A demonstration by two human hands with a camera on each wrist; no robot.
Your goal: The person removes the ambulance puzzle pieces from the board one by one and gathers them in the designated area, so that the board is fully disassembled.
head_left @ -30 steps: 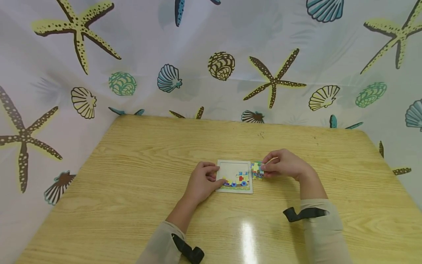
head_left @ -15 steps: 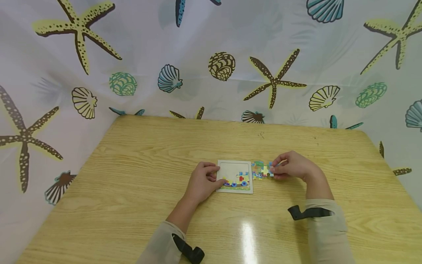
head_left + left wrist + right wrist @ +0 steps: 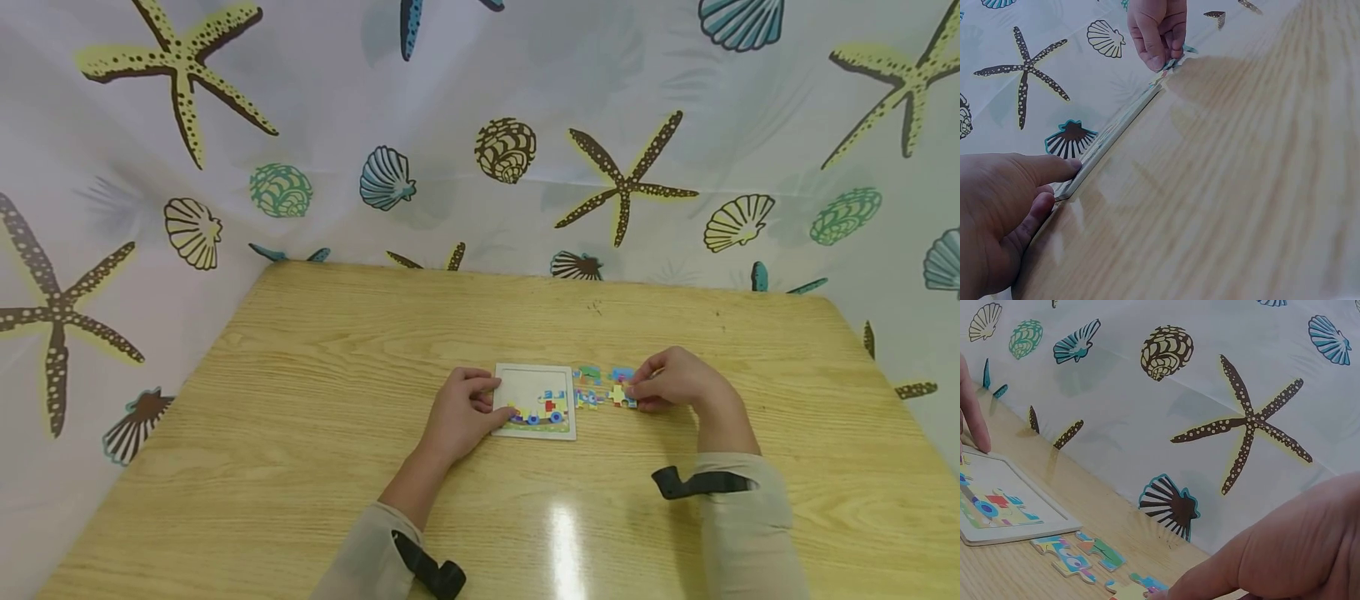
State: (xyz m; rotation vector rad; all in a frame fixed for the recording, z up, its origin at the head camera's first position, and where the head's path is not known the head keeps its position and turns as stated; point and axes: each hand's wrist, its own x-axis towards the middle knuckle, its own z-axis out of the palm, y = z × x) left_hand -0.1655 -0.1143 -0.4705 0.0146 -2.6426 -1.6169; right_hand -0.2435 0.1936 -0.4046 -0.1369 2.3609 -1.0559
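Two hands' fingers pinch: left hand [image 3: 459, 410], the white-rimmed rectangular tray [image 3: 573, 415]; right hand [image 3: 675, 383], a flat yellow jigsaw piece [image 3: 619, 395]. We should hold the tray steady.

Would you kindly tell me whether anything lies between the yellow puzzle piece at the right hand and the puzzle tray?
Yes: other loose pieces lie on the table, between the yellow piece and the right edge of the tray. Its raised rim also intervenes.

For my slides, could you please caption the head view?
Left hand grips a partly filled puzzle frame; right hand pinches a loose piece.
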